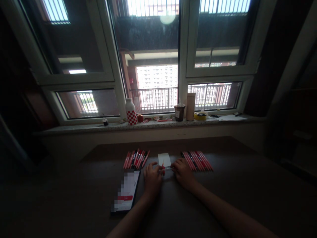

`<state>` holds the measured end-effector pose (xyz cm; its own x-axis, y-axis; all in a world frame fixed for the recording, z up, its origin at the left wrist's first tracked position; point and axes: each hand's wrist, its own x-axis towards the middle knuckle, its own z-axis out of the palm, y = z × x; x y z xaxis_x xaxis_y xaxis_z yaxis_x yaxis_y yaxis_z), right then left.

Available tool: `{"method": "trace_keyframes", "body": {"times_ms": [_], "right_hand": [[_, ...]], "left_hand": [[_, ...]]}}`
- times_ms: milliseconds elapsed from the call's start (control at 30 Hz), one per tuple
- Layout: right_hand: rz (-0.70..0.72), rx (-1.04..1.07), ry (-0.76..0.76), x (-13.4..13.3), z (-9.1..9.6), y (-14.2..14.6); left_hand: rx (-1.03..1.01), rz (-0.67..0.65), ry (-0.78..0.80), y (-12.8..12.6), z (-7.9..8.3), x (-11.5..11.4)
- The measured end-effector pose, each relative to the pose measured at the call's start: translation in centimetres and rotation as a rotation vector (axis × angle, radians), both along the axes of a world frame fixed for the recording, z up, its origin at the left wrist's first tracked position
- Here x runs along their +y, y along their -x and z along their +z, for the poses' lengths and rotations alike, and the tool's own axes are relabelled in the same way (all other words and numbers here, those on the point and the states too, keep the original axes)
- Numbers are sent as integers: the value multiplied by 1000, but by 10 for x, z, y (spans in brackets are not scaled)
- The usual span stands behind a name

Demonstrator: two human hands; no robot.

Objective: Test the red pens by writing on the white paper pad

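Here, slim red-tipped pen (166,169), left hand (153,178) and right hand (182,172) clamped on its ends.

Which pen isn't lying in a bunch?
The pen held between the left hand and right hand, near the white slip. The rest lie in a left bunch and a right bunch.
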<state>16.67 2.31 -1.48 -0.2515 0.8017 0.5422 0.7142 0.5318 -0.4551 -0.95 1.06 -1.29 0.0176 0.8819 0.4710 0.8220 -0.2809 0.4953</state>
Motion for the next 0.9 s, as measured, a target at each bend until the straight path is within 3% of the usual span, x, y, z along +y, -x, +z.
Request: {"method": "trace_keyframes", "body": {"times_ms": [900], "right_hand": [[6,-29,-9,2,-3,-1]], "left_hand": [[-7,12,-12,0,2,-2]]}}
